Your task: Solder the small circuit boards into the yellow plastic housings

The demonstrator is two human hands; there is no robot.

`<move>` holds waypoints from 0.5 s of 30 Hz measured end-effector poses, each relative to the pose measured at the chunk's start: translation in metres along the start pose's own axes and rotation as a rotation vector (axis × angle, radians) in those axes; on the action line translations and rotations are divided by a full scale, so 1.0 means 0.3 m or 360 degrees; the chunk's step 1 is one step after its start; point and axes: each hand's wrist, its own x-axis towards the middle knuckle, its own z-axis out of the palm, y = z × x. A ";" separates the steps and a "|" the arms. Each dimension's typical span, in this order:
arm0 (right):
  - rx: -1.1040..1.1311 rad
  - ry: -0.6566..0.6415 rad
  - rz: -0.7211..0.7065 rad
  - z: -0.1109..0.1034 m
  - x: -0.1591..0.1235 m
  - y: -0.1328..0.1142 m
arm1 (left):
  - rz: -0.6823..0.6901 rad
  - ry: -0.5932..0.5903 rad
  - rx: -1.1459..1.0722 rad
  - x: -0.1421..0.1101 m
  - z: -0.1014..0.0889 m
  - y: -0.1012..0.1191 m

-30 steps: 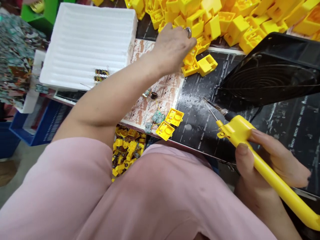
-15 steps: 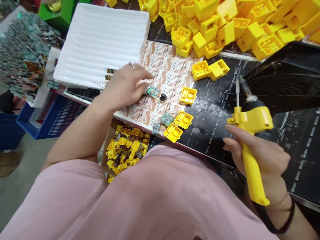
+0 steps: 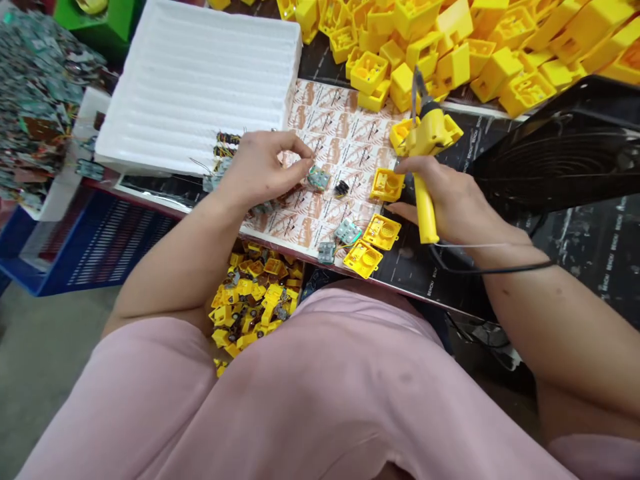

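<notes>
My left hand (image 3: 273,167) is at the patterned sheet, thumb and index finger pinched together beside a small green circuit board (image 3: 319,177). What sits between the fingertips, if anything, is too small to make out. My right hand (image 3: 450,200) grips a yellow soldering gun (image 3: 425,193) by its handle, its metal tip pointing away from me over the yellow cases. Close to the right fingers lies an open yellow case (image 3: 387,185). Nearer to me are two more open yellow cases, with a circuit board (image 3: 348,231) wired beside them. A small black part (image 3: 342,188) lies between the hands.
A white foam tray (image 3: 200,80) stands at back left, with circuit boards heaped beyond it. Yellow cases (image 3: 450,40) pile along the back. A black fan-like housing (image 3: 560,147) stands at right. Below the table edge, a box holds yellow parts (image 3: 255,293); a blue crate (image 3: 95,240) is left.
My right hand has carried the soldering gun left and away from me, from the right side to above the yellow cases. My left thumb and index finger have come together near the circuit board.
</notes>
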 end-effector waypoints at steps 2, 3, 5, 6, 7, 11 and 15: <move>0.0017 -0.0016 0.0074 0.022 0.007 0.006 | -0.0039 -0.0021 -0.0321 0.000 -0.014 0.031; 0.0012 -0.0011 0.0113 0.026 0.003 0.001 | -0.0051 -0.0022 -0.0486 0.000 -0.013 0.044; -0.0029 0.0021 0.0163 0.023 -0.014 -0.017 | -0.0075 0.0019 -0.0778 0.003 0.000 0.062; -0.0057 0.0029 0.0163 0.019 -0.026 -0.027 | -0.0084 0.0043 -0.0887 0.005 0.010 0.068; -0.0082 0.0026 0.0144 0.016 -0.038 -0.037 | -0.0089 0.0051 -0.0963 0.008 0.019 0.073; -0.0107 -0.0051 0.0057 0.009 -0.084 -0.059 | -0.0063 -0.0027 -0.0984 0.027 0.042 0.100; -0.0076 -0.0042 0.0075 0.003 -0.104 -0.076 | 0.0236 -0.0176 -0.0565 0.048 0.090 0.132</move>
